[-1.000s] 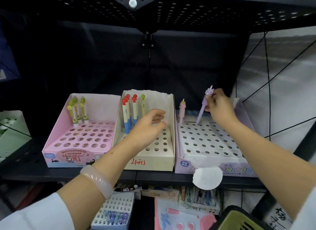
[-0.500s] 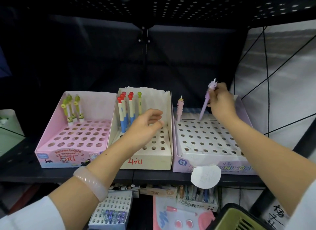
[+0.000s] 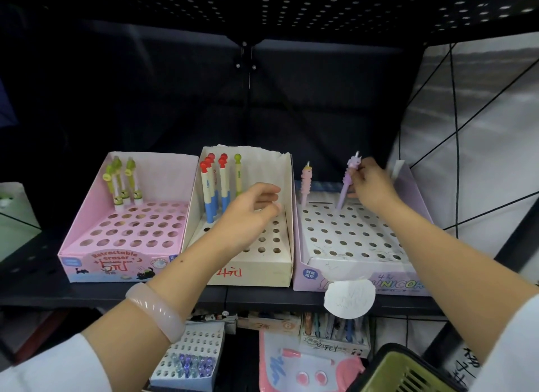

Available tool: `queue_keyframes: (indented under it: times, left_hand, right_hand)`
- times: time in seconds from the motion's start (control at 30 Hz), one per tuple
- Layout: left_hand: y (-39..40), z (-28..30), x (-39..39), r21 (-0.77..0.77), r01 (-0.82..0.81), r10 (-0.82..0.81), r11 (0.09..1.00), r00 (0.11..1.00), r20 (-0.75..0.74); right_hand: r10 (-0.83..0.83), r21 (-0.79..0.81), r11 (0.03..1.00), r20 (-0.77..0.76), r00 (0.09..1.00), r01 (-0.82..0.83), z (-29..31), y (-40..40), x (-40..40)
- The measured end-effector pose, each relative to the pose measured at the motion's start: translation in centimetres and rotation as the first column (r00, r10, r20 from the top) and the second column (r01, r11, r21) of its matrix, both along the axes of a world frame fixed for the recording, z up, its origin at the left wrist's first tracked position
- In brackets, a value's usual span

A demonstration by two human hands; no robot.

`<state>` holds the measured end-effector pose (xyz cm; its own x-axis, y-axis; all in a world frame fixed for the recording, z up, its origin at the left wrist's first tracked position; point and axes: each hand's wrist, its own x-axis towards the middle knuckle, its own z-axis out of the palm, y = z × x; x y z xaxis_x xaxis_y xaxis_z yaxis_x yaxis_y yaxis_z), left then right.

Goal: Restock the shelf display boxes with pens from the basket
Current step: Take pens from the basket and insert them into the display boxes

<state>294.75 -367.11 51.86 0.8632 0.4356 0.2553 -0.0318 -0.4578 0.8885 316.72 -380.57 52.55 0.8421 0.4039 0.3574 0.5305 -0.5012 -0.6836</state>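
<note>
Three display boxes stand on the black shelf: a pink box point(image 3: 87, 216) at the left, a cream box point(image 3: 280, 263) in the middle and a lilac unicorn box point(image 3: 358, 283) at the right. My right hand point(image 3: 372, 186) pinches a purple unicorn pen point(image 3: 347, 181), whose tip sits at a back-row hole of the lilac box. A pink unicorn pen point(image 3: 306, 181) stands in the same row. My left hand point(image 3: 248, 213) hovers over the cream box, fingers loosely curled, holding nothing. The green basket point(image 3: 402, 371) shows at the bottom right.
Green-topped pens point(image 3: 122, 181) stand in the pink box; red- and green-capped pens point(image 3: 218, 187) stand in the cream box. A round white tag point(image 3: 350, 298) hangs at the shelf edge. More stationery boxes fill the lower shelf. A perforated shelf hangs overhead.
My right hand has lowered the purple pen until its tip reaches a back-row hole. My left hand stays over the cream box. The view has shifted slightly.
</note>
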Motion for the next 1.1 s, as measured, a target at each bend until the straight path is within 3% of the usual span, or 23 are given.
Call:
queue_keyframes:
  times: [0.1, 0.27, 0.4, 0.5, 0.6, 0.7, 0.77, 0.87, 0.97, 1.1]
  left_hand:
    - [-0.2, 0.1, -0.2, -0.009, -0.001, 0.001, 1.000, 1.000, 0.005]
    - [-0.7, 0.3, -0.8, -0.015, 0.011, -0.011, 1.000, 1.000, 0.018]
    - [-1.1, 0.9, -1.9, -0.005, 0.012, -0.012, 1.000, 1.000, 0.026]
    - [-2.3, 1.3, -3.0, -0.002, 0.030, -0.030, 1.000, 0.999, 0.046]
    - [-5.0, 0.7, -3.9, 0.005, 0.088, -0.088, 0.996, 0.992, 0.085]
    - [-8.3, -1.8, -5.2, -0.081, 0.211, -0.205, 0.974, 0.976, 0.078]
    - [-10.2, -4.1, -6.1, -0.124, 0.291, -0.288, 0.949, 0.957, 0.046]
    - [-12.5, -7.9, -7.0, -0.121, 0.345, -0.353, 0.931, 0.935, -0.044]
    - [-13.9, -11.2, -7.1, 0.009, 0.360, -0.355, 0.933, 0.925, -0.137]
    - [-14.7, -13.9, -6.7, 0.148, 0.377, -0.344, 0.914, 0.916, -0.208]
  right_hand:
    - [0.023, -0.006, 1.000, -0.080, 0.996, -0.024, 0.3, 0.0, 0.4]
    - [0.024, -0.151, 0.987, -0.159, 0.987, -0.048, -1.0, 0.1, -0.4]
    - [-0.003, -0.217, 0.976, -0.016, 1.000, -0.001, -0.3, -0.8, -1.8]
    - [0.003, -0.123, 0.992, 0.072, 0.997, 0.006, 2.7, -2.1, -4.0]
    - [0.223, 0.019, 0.975, -0.033, 0.974, -0.222, 4.5, -4.5, -8.5]
    - [0.486, -0.033, 0.866, -0.181, 0.855, -0.499, 3.4, -8.5, -13.4]
    - [0.549, -0.113, 0.774, -0.370, 0.750, -0.623, 1.0, -11.4, -15.3]
    - [0.432, -0.351, 0.584, -0.629, 0.647, -0.732, -5.7, -14.6, -16.5]
    - [0.189, -0.568, 0.449, -0.694, 0.695, -0.689, -15.0, -17.0, -17.5]
    - [-0.080, -0.608, 0.541, -0.725, 0.684, -0.581, -25.0, -17.9, -20.8]
